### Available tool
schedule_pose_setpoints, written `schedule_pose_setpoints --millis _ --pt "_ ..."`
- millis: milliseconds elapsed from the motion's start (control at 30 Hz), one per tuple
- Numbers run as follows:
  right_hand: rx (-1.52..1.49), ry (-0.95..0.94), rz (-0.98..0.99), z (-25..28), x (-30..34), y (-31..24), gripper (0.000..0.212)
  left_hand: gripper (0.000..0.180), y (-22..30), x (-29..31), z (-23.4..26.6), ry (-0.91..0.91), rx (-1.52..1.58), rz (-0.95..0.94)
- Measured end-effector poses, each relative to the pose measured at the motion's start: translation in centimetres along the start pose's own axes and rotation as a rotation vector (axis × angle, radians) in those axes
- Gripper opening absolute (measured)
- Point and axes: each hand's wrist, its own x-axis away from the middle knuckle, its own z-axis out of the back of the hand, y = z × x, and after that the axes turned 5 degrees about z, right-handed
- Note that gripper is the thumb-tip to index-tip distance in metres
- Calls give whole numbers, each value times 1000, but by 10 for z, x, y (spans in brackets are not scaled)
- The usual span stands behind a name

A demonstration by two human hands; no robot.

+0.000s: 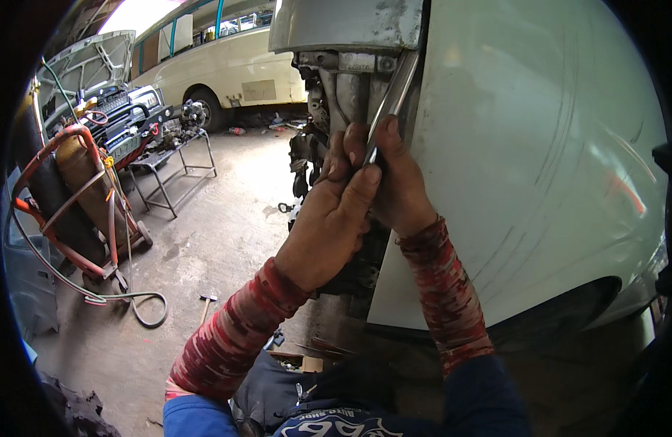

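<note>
A long, slim shiny metal bar [384, 114] slants up from my hands into the gap beside a white car panel [525, 146]. A second bright edge runs alongside it, and I cannot tell whether that is part of the same piece. My left hand [325, 226] is closed around the bar's lower end, thumb on top. Pressed against it from the right, my right hand [403, 182] is closed on the bar too, its thumb pointing up. The bar's lower end is hidden in my fingers. Above its far end sits a grey, scuffed metal part [343, 25].
Exposed pipes and car parts [350, 95] are close behind my hands. A red cart [96, 182] carries gas cylinders and a hose at left. Beyond are a metal stand [168, 175] with parts and a cream bus [267, 62]. A hammer [207, 302] lies on the floor.
</note>
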Motion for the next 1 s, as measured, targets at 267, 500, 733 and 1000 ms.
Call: schedule_pose_setpoints --millis 267,500,733,1000 --pt "13 5 -54 7 2 -1 62 42 -17 -11 5 -1 8 -147" --pt "940 -68 -389 -11 53 -17 53 35 -69 22 36 295 -454 -241" --pt "1332 323 22 -44 8 -137 30 29 -156 95 76 311 -458 -217" --pt "2757 -171 162 -44 -112 -185 112 36 -262 155 113 429 184 75"
